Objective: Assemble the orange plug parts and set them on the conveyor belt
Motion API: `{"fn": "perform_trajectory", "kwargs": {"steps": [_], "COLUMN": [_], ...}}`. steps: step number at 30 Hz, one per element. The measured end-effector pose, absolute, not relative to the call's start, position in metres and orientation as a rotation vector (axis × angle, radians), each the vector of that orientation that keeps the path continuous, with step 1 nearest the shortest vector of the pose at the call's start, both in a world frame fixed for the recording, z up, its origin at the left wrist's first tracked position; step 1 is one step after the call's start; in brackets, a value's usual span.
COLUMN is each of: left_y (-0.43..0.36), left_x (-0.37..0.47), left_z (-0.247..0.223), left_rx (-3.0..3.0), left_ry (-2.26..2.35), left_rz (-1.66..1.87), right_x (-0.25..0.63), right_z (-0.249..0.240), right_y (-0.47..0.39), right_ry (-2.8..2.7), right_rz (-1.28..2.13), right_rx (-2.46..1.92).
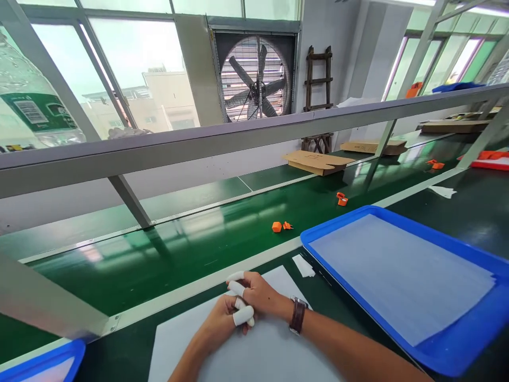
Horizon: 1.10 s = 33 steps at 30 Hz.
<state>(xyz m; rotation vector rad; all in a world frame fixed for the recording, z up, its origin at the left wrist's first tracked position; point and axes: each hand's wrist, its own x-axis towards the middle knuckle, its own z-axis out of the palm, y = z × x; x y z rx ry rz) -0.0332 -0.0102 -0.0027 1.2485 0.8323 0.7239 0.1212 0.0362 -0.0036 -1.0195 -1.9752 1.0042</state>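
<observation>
My left hand (226, 317) and my right hand (260, 294) are together over a large white sheet (270, 353) on the dark table. White finger covers (243, 315) sit on several fingertips of both hands. The fingers of my left hand are curled in, its covered thumb close to the right hand. My right hand lies folded over and against the left, its fingers bent. No object shows in either hand, though the palms are hidden. A dark-strapped watch (298, 315) is on my right wrist.
A blue tray (441, 358) lined with white paper lies to the right; another blue tray's corner (75, 353) is at lower left. Beyond runs a green conveyor belt (222, 233) with small orange pieces (277, 227). A metal rail (207, 143) crosses above. A white scrap (303, 266) lies near the tray.
</observation>
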Motion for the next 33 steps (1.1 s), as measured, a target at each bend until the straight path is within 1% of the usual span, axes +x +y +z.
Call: {"fn": "perform_trajectory", "kwargs": {"steps": [1,2,5,10,13,17,21,25,28,31,33], "left_y": [-0.010,-0.011,-0.012,-0.014,-0.014,-0.012,-0.010,-0.013,-0.018,-0.028,-0.039], "left_x": [-0.033,-0.033,-0.032,-0.032,-0.034,-0.035,-0.035,-0.032,-0.031,-0.033,-0.037], "left_z": [-0.001,0.001,0.008,0.012,0.009,0.003,0.002,0.009,0.022,0.037,0.045], "left_rx": [1.248,1.242,1.214,1.151,1.127,1.085,0.936,0.910,0.966,1.113,1.188], "left_ry": [0.813,0.797,0.783,0.787,0.781,0.777,0.755,0.760,0.789,0.847,0.930], "left_rz": [0.727,0.734,0.756,0.786,0.795,0.821,0.959,1.032,1.076,1.052,1.053], "right_x": [0.126,0.132,0.155,0.191,0.203,0.196,0.168,0.145,0.142,0.149,0.156], "right_z": [-0.003,-0.002,0.002,0.002,0.001,0.005,0.004,0.000,0.003,0.011,0.016], "right_y": [0.046,0.058,0.102,0.160,0.169,0.152,0.103,0.050,0.027,0.014,0.006], "right_ry": [-1.997,-1.989,-1.945,-1.810,-1.805,-1.916,-2.112,-2.264,-2.280,-2.258,-2.230], "right_rz": [0.789,0.671,0.425,0.203,0.154,0.102,0.098,0.129,0.144,0.219,0.357], "right_rx": [-1.067,-1.113,-1.294,-1.604,-1.647,-1.488,-1.175,-0.887,-0.709,-0.596,-0.557]}}
